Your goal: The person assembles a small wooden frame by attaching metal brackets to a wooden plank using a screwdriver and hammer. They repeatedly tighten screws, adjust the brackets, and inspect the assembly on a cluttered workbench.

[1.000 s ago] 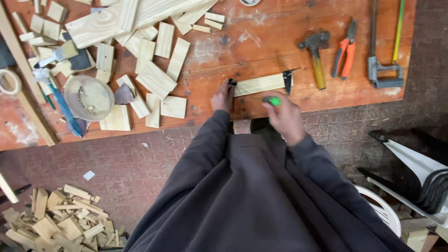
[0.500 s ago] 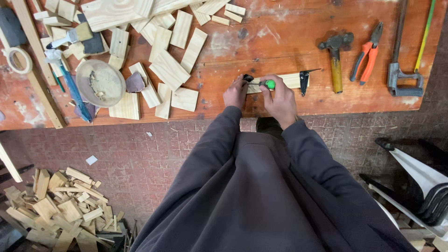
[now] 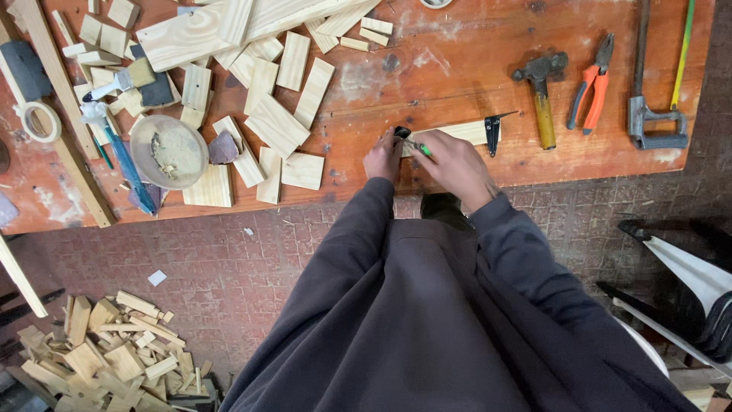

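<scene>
A pale wooden strip (image 3: 467,131) lies near the front edge of the red-brown workbench (image 3: 427,61), with a black metal bracket (image 3: 492,131) at its right end and a small black fitting (image 3: 402,133) at its left end. My left hand (image 3: 383,156) presses down beside the strip's left end. My right hand (image 3: 451,162) grips a green-handled screwdriver (image 3: 419,146), its tip pointing at the black fitting.
A hammer (image 3: 540,95), orange pliers (image 3: 591,88) and a hacksaw (image 3: 652,114) lie to the right. Several wood offcuts (image 3: 274,126), a round bowl (image 3: 168,151), a tape roll (image 3: 38,120) and a brush (image 3: 126,78) crowd the left. Scrap wood (image 3: 107,355) piles on the brick floor.
My right hand came from below the strip up onto its left end, beside my left hand, bringing the screwdriver to the fitting. The view shifted slightly.
</scene>
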